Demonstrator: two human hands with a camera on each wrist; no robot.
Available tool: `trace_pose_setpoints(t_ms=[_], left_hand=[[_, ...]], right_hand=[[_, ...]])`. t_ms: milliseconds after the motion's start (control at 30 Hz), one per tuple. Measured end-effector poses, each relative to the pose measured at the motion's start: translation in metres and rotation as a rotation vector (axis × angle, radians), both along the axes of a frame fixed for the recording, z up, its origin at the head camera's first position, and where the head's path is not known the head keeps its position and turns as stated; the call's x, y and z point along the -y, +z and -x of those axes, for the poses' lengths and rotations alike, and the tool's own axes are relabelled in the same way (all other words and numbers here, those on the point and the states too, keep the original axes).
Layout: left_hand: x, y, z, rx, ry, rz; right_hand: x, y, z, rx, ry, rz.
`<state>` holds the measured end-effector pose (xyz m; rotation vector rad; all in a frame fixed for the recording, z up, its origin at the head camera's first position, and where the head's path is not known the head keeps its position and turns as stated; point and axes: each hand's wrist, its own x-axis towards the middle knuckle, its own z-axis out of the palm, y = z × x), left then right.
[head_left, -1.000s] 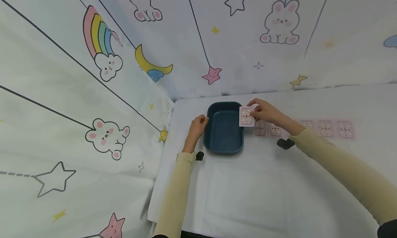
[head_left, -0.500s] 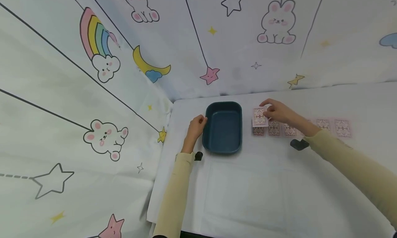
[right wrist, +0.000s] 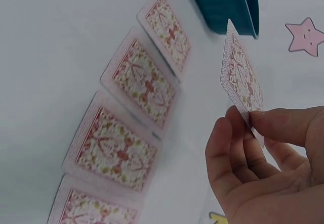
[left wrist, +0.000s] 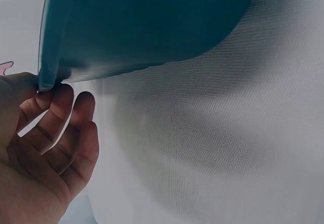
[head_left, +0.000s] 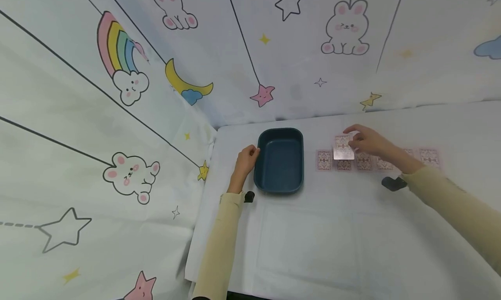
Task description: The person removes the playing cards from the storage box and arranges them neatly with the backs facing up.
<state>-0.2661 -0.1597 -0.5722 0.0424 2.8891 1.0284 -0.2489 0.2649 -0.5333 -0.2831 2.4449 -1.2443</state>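
Observation:
My right hand [head_left: 368, 142] pinches a playing card [head_left: 343, 146] between thumb and fingers. The card's patterned red back faces up in the head view, and the right wrist view shows the same card [right wrist: 243, 77] tilted, almost edge-on. Below it, a row of face-down playing cards [head_left: 324, 160] lies on the white cloth; the held card overlaps the second from the left, and my arm hides part of the row. On the left, my left hand [head_left: 246, 160] pinches the rim of a dark teal rectangular tray [left wrist: 50, 42], thumb on one side and fingertips beneath.
The white-covered table [head_left: 309, 243] meets a cartoon-printed backdrop [head_left: 305, 65] at its back and left edges. Between the tray and the leftmost card of the row is a narrow strip of cloth.
My right hand has carried the card from beside the tray's right rim rightward, to above the second card of the row. My left hand keeps its grip on the tray.

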Motion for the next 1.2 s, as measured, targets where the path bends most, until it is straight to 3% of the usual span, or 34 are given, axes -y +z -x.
trace_pose_setpoints(t_ms=[367, 667, 967, 1200], left_hand=[[0.001, -0.002, 0.000, 0.009, -0.005, 0.007], [0.001, -0.003, 0.001, 0.009, -0.006, 0.017], [0.000, -0.002, 0.001, 0.007, -0.010, 0.016], [0.001, 0.001, -0.001, 0.012, -0.015, 0.008]], right_hand=[[-0.035, -0.006, -0.008, 0.025, -0.023, -0.010], [-0.061, -0.005, -0.018, 0.027, -0.059, -0.084], [-0.090, -0.019, -0.024, 0.065, -0.101, -0.128], [-0.110, -0.019, -0.033, 0.079, -0.128, -0.120]])
